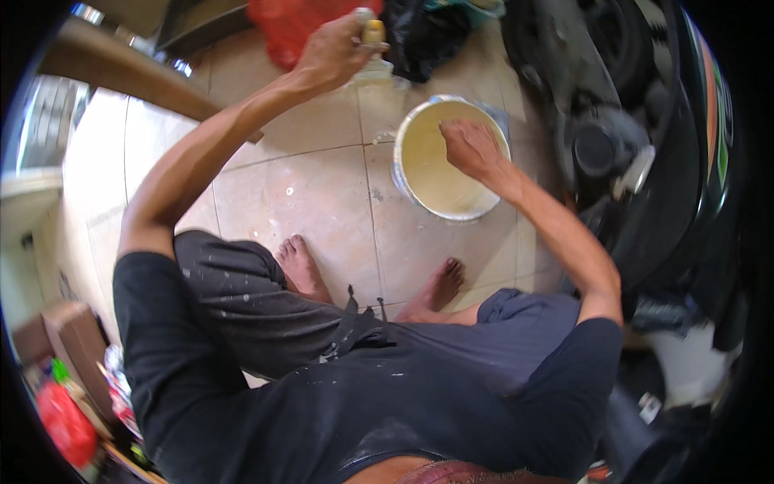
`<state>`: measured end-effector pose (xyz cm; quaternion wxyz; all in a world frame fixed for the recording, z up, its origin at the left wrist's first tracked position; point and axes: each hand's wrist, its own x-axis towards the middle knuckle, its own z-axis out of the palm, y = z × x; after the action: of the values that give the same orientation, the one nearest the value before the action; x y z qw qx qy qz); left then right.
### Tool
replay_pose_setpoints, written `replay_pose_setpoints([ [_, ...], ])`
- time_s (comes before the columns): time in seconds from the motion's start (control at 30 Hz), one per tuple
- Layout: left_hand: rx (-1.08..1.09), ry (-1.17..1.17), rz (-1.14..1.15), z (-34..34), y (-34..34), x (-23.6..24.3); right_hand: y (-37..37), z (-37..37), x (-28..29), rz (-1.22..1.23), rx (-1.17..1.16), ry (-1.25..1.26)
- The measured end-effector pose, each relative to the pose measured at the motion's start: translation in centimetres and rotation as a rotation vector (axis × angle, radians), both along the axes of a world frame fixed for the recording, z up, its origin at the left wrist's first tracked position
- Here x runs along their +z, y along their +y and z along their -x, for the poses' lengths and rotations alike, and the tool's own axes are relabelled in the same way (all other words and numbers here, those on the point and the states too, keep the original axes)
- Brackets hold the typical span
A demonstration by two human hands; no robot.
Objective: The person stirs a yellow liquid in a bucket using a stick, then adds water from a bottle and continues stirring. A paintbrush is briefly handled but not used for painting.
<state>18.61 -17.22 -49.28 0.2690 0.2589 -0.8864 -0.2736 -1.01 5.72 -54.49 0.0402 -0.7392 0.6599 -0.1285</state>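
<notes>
My left hand (329,55) reaches out to the far left of the bucket, its fingers closed around a small pale object with a yellow part (373,32). Its kind is unclear. Just below that hand, by the floor, is a clear, whitish thing (376,74), blurred; whether it joins the held object I cannot tell. A round white bucket (398,171) stands on the tiles, its inside cream-coloured. Over its opening hovers my right hand (472,148), fingers curled together; anything within them is hidden. Both my bare feet are on the floor on the near side of the bucket.
Red plastic (278,40) and a black plastic bag (423,36) lie at the far side. A motorbike (645,185) lines the right. A wooden beam (145,77) juts in at upper left. Boxes (76,339) and a red bag (66,423) sit at lower left.
</notes>
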Motion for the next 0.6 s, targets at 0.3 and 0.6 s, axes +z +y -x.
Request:
replay_pose_setpoints([
  [0.3,-0.045,0.159,0.227,0.2,0.3,-1.0,0.4,-1.9,3.1,-0.456,0.245,0.033],
  [0.6,-0.104,0.116,-0.127,1.5,0.1,-0.9,1.1,1.2,1.2,0.041,0.1,0.032],
])
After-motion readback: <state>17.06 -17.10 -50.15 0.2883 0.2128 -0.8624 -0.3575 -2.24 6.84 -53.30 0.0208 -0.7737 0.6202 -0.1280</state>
